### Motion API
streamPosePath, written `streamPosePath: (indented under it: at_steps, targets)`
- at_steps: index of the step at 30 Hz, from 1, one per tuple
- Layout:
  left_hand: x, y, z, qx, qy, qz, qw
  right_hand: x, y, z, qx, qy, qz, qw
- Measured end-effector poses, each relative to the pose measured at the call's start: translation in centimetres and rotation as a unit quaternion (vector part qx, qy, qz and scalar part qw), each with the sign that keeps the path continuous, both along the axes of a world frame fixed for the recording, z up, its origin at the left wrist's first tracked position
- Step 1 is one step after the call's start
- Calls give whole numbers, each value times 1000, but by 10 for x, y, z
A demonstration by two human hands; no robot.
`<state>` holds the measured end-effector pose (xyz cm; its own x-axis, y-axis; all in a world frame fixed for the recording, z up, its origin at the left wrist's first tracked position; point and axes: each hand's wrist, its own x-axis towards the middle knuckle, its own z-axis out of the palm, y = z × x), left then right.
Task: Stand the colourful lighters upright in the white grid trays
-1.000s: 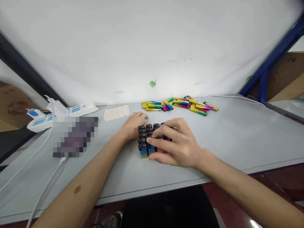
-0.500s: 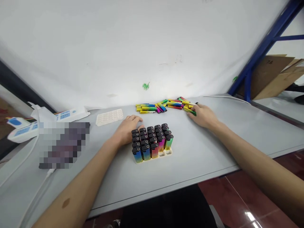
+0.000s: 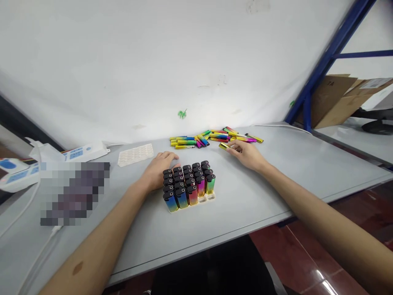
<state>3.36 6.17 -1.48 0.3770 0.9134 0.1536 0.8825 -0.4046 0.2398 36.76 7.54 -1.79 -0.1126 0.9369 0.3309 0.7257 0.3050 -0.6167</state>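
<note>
My right hand (image 3: 245,153) pinches a lighter (image 3: 223,146), its gold end sticking out to the left of the fingertips. Just behind that hand lies a loose pile of shiny multicoloured lighters (image 3: 185,142). Several black-topped lighters (image 3: 192,195) stand upright in rows in a white holed tray (image 3: 211,198), with two bare holes at its front right corner. My left hand (image 3: 156,171) rests on the table at the left rear side of these rows, fingers stretched forward and holding nothing. Part of its thumb side is hidden behind the lighters, so I cannot tell whether it touches them.
A second white holed tray (image 3: 136,155) lies flat at the back left. Left of it are a power strip (image 3: 86,150), white cables (image 3: 36,256) and a blurred-out dark object (image 3: 76,192). The white wall (image 3: 129,82) bounds the grey table (image 3: 245,213); cardboard boxes (image 3: 334,100) stand at right.
My right hand has come away from the pile, moving left and toward me with a lighter in its fingers. The whole view has shifted slightly; my left hand stays beside the filled tray.
</note>
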Motion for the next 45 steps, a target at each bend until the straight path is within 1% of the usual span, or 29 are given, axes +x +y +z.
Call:
streamPosePath:
  at_steps: [4, 7, 9, 11, 13, 14, 16, 20, 23, 28, 33, 35, 38, 42, 45]
  targets:
    - [0, 0, 0, 1, 0, 2, 1000, -12, -7, 5, -23, 88, 16, 996]
    - [-1, 1, -1, -1, 2, 0, 1000, -11, -6, 6, -57, 177, 28, 982]
    - [-1, 1, -1, -3, 3, -2, 1000, -8, -3, 6, -84, 268, 43, 959]
    - [-1, 2, -1, -3, 3, -3, 1000, -5, 1, 6, -101, 356, 63, 927]
    - [-2, 2, -1, -2, 3, -4, 1000, -4, 2, 7, -117, 407, 93, 901]
    - [-2, 2, -1, -1, 3, -4, 1000, -4, 1, 8, -126, 417, 105, 894]
    - [-2, 2, -1, 2, 1, -4, 1000, -6, -1, 10, -153, 419, 117, 887]
    - [-1, 1, -1, 2, 0, -2, 1000, -14, -11, 14, -215, 420, 107, 875]
    - [-1, 1, 0, 1, 3, -1, 1000, -19, -14, 15, -226, 417, 113, 873]
    - [1, 0, 1, -1, 8, -1, 1000, -17, -13, 12, -226, 369, 112, 894]
    - [0, 0, 1, -1, 8, -2, 1000, -18, -13, 10, -204, 317, 101, 921]
    - [-1, 1, 0, 0, 8, -2, 1000, -20, -15, 10, -200, 315, 96, 923]
    - [-1, 1, 0, 1, 7, -3, 1000, -22, -16, 13, -205, 354, 95, 908]
    - [0, 1, 0, -3, 9, 1, 1000, -19, -13, 16, -232, 416, 121, 871]
    - [0, 2, 0, -6, 10, 4, 1000, -15, -10, 15, -252, 426, 123, 860]
